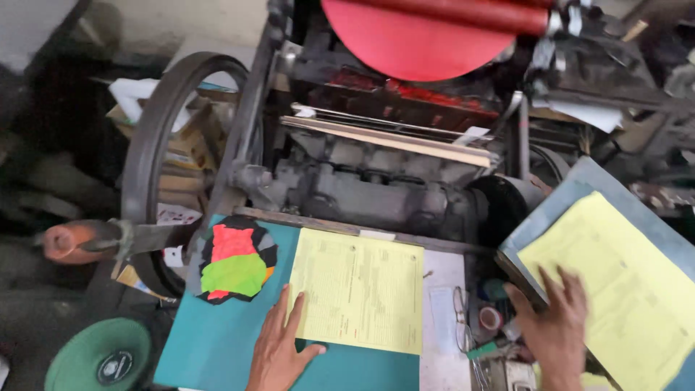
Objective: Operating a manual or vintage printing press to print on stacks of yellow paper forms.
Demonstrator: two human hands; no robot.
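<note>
Below, left hand (279, 347) spread on yellow stack (358, 289); right hand (554, 322) spread, wrist cut off.

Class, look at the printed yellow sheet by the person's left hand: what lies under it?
The yellow sheet rests on a teal board and a white surface; whatever lies directly beneath is covered.

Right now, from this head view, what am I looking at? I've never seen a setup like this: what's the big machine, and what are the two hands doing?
The one picture comes from a camera on the person's head, looking down. Ahead stands an old printing press with a red ink disc on top and a large flywheel at the left. Below is a teal feed board. On it lie a stack of yellow printed sheets and a black pad with bright paint patches. The left hand rests flat on the stack's lower left corner. The right hand lies spread on the edge of a second yellow stack. Neither hand grips anything.
</note>
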